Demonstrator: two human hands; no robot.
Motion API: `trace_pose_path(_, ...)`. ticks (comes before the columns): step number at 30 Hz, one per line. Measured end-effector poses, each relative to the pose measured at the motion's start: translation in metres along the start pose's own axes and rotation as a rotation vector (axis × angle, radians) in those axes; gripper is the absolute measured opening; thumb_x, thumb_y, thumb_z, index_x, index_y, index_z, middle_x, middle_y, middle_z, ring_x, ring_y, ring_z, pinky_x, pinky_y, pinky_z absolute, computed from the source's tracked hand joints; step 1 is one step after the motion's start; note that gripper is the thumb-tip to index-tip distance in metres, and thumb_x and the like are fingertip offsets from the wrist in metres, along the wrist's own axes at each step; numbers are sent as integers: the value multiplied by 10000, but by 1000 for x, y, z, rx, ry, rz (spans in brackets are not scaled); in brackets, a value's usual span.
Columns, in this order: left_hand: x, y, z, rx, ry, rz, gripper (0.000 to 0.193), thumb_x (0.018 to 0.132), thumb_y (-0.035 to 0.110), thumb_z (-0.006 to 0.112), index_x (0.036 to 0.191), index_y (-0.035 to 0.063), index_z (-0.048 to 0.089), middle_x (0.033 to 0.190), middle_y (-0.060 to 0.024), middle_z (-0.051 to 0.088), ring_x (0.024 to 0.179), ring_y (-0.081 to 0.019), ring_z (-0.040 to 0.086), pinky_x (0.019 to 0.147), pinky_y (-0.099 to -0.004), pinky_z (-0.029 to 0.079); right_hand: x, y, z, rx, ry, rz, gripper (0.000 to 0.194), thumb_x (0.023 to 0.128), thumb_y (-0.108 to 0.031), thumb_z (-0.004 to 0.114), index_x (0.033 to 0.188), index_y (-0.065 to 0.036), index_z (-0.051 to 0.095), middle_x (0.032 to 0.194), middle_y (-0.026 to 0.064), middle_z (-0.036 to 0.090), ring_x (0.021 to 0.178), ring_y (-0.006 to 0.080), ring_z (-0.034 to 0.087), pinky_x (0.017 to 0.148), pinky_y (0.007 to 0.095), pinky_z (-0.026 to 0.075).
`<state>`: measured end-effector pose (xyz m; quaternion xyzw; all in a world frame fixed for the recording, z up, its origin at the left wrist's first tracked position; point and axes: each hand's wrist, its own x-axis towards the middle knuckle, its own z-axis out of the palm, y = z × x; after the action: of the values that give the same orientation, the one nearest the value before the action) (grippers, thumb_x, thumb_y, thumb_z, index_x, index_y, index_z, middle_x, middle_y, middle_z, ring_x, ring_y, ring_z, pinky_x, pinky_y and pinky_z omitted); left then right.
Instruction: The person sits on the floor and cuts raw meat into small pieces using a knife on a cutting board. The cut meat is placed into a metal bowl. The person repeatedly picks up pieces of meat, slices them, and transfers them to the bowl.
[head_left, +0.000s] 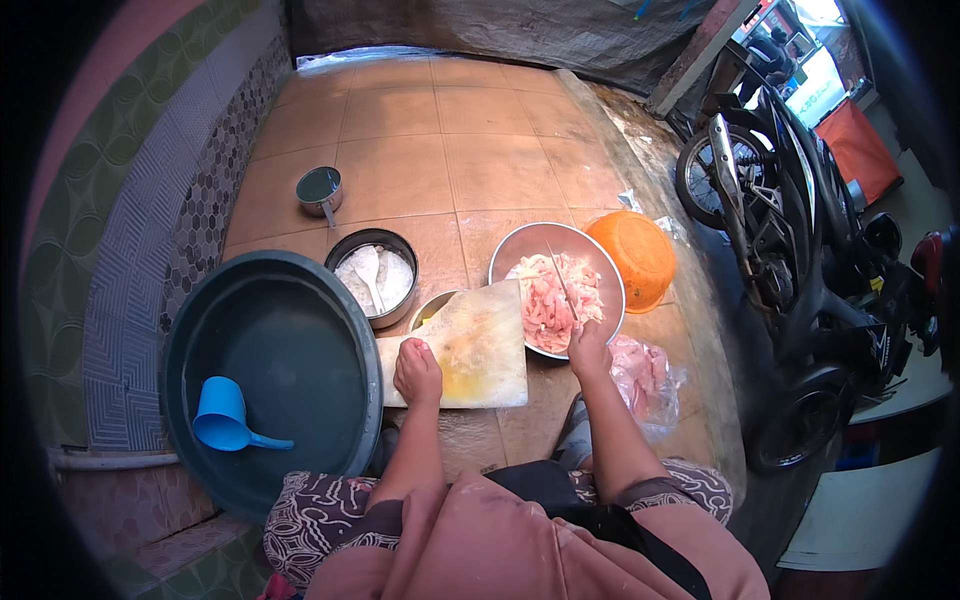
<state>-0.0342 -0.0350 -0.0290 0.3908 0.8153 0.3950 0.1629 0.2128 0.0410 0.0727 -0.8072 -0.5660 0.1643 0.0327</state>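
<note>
My right hand (590, 351) grips a knife (564, 289) by its handle end, and the long thin blade slants over a round bowl (504, 259). Strips of raw pale-pink meat, apparently chicken (541, 304), are heaped in that bowl. My left hand (418, 373) is curled closed above the left part of a worn white cutting board (487, 345); nothing shows in its fingers. A yellow stain marks the board, which partly covers another round container (433, 306). Beside my right forearm lies a clear plastic bag of raw meat (637, 375).
At left stands a large dark tub (176, 360) holding a blue dipper (225, 416). Beyond are a pot of white powder (394, 281) with a white scoop (367, 274), and a small handled pot (320, 187). An orange plastic basin (634, 259) touches the bowl; motorcycles (787, 187) stand at right.
</note>
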Motion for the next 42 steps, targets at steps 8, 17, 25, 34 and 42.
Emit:
trace_pose_path(8, 3, 4, -1, 46, -2, -25, 157, 876, 219, 490, 972, 96, 502, 933, -97, 592, 914, -300, 557, 774, -440, 415, 16, 33, 11, -15, -74, 113, 352, 909, -312, 418, 1129, -37, 423, 1047, 251, 601, 1006, 402, 574, 854, 478, 431)
trace_pose_path(17, 5, 1, 0, 59, 38, -36, 164, 859, 202, 499, 985, 97, 512, 899, -102, 606, 877, -307, 577, 743, -431, 433, 40, 64, 34, 228, -35, 230, 408, 908, -343, 394, 1159, -26, 440, 1089, 278, 573, 1043, 430, 542, 885, 489, 410)
trace_pose_path(25, 34, 3, 6, -439, 197, -23, 135, 862, 92, 514, 981, 33, 488, 853, -85, 535, 785, -189, 519, 721, -316, 426, 11, 21, 11, 353, 52, -126, 312, 866, -336, 458, 967, -41, 474, 928, 224, 621, 902, 402, 591, 778, 485, 449)
trace_pose_path(34, 58, 48, 6, -771, 181, 112, 131, 889, 42, 490, 1004, -3, 444, 892, -53, 478, 785, -115, 457, 719, -249, 400, -46, -21, 49, 3, -49, -849, 308, 815, -334, 561, 933, -51, 530, 888, 152, 540, 893, 327, 552, 751, 447, 442)
trace_pose_path(42, 40, 107, 19, -818, 11, 94, 123, 905, 83, 482, 1018, 47, 451, 855, 1, 458, 690, -55, 401, 580, -203, 330, 86, 75, 15, 317, -81, -18, 347, 765, -239, 525, 1042, -45, 603, 1093, 189, 570, 1053, 340, 544, 886, 437, 436)
